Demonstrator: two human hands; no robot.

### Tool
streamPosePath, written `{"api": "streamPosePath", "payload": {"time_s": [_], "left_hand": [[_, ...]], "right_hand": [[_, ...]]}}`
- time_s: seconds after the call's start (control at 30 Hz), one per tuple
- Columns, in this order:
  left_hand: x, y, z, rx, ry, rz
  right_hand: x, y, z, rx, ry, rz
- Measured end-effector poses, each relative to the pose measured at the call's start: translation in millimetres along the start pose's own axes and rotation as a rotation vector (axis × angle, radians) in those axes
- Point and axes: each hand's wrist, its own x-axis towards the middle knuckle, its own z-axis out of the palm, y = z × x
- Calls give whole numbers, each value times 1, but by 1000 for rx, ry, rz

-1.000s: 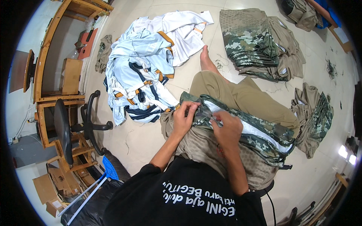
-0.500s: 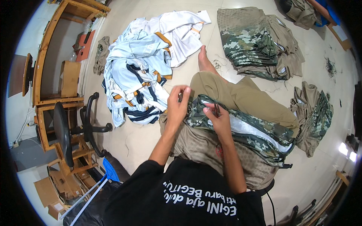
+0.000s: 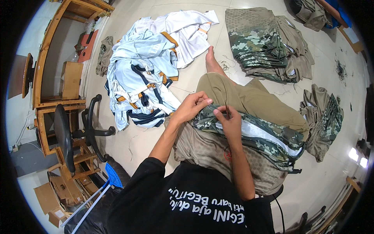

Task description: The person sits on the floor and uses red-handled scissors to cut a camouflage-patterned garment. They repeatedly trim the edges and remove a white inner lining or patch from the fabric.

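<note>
A camouflage garment [image 3: 253, 136] with a white band and a tan honeycomb panel lies across my lap. My left hand [image 3: 191, 107] pinches its upper left edge. My right hand [image 3: 230, 124] sits on the cloth just beside it and holds a small thin dark tool [image 3: 227, 109], probably a thread snipper, with its tip pointing up at the seam. My leg in tan trousers [image 3: 249, 95] stretches away over the tiled floor, the bare foot [image 3: 212, 62] toward the top.
A heap of white and pale blue shirts [image 3: 152, 66] lies to the left. A stack of folded camouflage garments [image 3: 261, 43] sits at the top; another loose one [image 3: 323, 117] lies right. An office chair [image 3: 74, 132], wooden desk [image 3: 58, 58], blue broom [image 3: 105, 187] and cardboard boxes stand at left.
Both hands have shifted a little up and left along the garment's edge. My left hand's pinch now sits nearer the seam's end, with the right hand's tool raised close to it.
</note>
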Motion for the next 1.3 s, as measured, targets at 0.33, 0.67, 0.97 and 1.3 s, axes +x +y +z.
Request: {"api": "streamPosePath", "payload": {"time_s": [0.33, 0.67, 0.97, 1.3], "left_hand": [[5, 10, -2, -61, 31, -6], [19, -4, -11, -44, 34, -146], [15, 3, -10, -121, 11, -173], [12, 13, -8, -124, 47, -134]], "right_hand": [[21, 0, 13, -93, 110, -171], [-5, -28, -25, -166, 81, -111], [-6, -21, -15, -223, -15, -108], [-5, -18, -17, -78, -41, -23]]}}
